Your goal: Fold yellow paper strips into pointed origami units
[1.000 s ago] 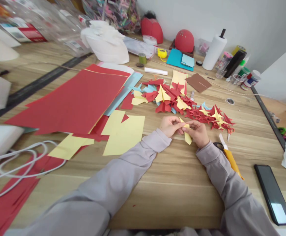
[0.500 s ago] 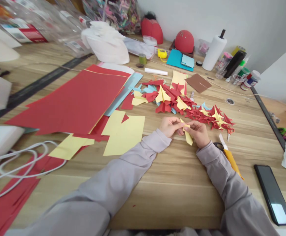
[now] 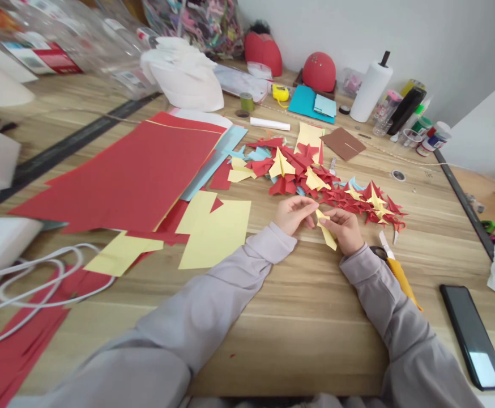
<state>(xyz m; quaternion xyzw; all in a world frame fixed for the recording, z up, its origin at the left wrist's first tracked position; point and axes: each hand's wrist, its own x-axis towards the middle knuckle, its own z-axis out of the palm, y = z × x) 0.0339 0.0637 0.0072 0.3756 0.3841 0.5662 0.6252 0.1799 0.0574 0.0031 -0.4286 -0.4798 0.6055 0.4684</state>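
On the broad wood-grain table [image 3: 298, 334], just nearer than the heap of folded red, yellow and blue paper [image 3: 302, 164], the right hand [image 3: 344, 228] pinches a narrow, folded yellow paper piece [image 3: 328, 236] slanting from far-left to near-right; the left hand's [image 3: 290, 215] fingertips meet at its far tip, grip unclear.

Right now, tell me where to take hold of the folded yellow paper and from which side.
Take the folded yellow paper by its lower end, lightly, from the wearer's side. That seems best: this end slants toward the wearer and sticks out free, whereas the right grip pinches higher up and the left grip has its fingertips at the upper tip.
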